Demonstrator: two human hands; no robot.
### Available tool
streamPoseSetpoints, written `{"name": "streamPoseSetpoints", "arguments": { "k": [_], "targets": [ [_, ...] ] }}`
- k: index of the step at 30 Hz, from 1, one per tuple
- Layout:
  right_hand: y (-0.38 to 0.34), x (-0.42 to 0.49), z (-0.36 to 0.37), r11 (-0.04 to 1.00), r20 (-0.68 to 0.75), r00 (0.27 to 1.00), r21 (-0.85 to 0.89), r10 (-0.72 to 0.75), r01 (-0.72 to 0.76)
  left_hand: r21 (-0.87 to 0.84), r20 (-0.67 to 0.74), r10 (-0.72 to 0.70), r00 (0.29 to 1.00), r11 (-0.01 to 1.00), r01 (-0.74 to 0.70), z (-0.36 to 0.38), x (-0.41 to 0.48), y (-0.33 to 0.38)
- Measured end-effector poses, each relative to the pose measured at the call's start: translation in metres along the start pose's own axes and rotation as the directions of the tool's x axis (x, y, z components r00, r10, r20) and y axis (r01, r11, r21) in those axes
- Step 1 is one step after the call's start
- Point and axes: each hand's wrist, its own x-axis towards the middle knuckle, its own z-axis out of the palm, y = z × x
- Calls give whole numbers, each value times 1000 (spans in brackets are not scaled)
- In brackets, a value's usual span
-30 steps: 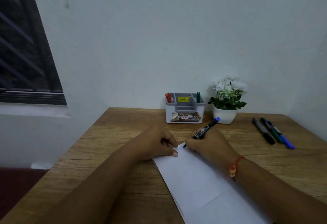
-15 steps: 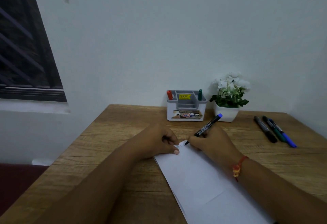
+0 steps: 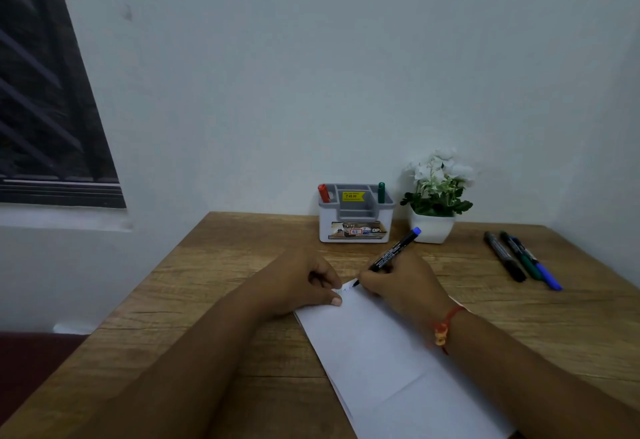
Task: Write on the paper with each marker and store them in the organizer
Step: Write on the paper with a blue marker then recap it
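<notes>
Writing step in hand: right hand (image 3: 401, 286) grips blue-capped marker (image 3: 394, 251), tip on the paper's (image 3: 381, 352) top corner, left hand (image 3: 304, 282) curled, thumb pinning that corner; next, likely cap it and carry it to the organizer (image 3: 356, 227) behind.

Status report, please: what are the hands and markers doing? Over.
Right hand grips blue-ended marker, tip on paper. Left hand holds paper's corner down. Red marker, green marker in organizer; three markers lie right. Nothing blocking.
</notes>
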Motion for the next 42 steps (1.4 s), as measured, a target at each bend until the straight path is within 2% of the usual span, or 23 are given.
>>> {"name": "streamPoseSetpoints", "arguments": {
  "k": [7,15,19,31,42],
  "targets": [
    [3,2,2,1000,-17,1000,-8,-12,12,5,0,-3,1000,1000,3,0,0,2],
    [5,7,-5,986,-3,997,148,75,-73,-4,-4,-14,1000,1000,14,0,0,1],
    [4,7,-5,986,19,998,150,68,-70,-9,-7,-15,1000,1000,15,0,0,0],
    [12,9,-1,998,18,999,-50,34,-33,-1,1,-23,1000,1000,23,0,1,0],
    [4,5,-3,997,6,999,-76,32,-32,-3,2,-22,1000,1000,22,0,0,1]
  ]
}}
